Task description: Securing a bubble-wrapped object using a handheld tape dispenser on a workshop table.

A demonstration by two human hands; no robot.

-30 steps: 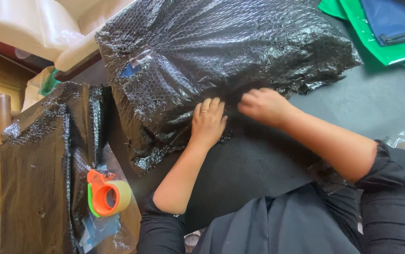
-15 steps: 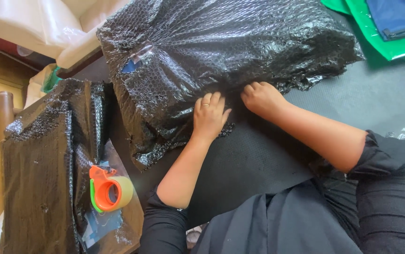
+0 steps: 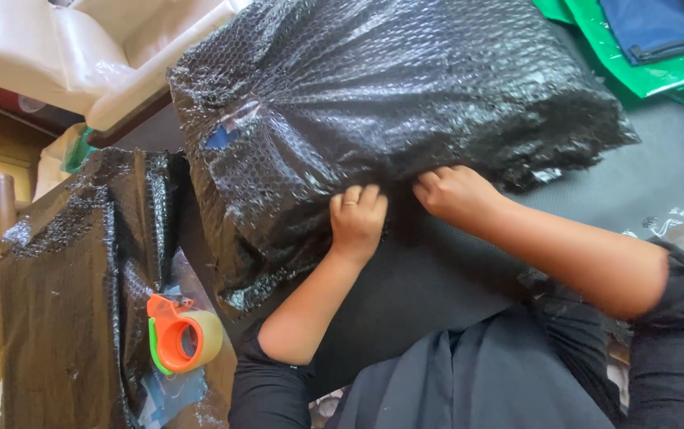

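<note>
A large bundle wrapped in black bubble wrap (image 3: 373, 119) lies on a dark grey mat (image 3: 437, 278) in front of me. My left hand (image 3: 356, 218), with a ring on one finger, presses on the bundle's near edge, fingers curled into the wrap. My right hand (image 3: 455, 193) grips the same edge just to the right, its fingers tucked under the black wrap. Both forearms reach out from dark sleeves.
A second black bubble-wrapped parcel (image 3: 71, 286) stands at the left, with an orange tape dispenser (image 3: 179, 334) holding a clear tape roll beside it. Green and blue bags (image 3: 636, 48) lie at the top right. White padded furniture (image 3: 79, 56) sits at the top left.
Both hands have shifted slightly up along the bundle's near edge, and the right hand has dug further under the wrap. The bundle has barely moved.
</note>
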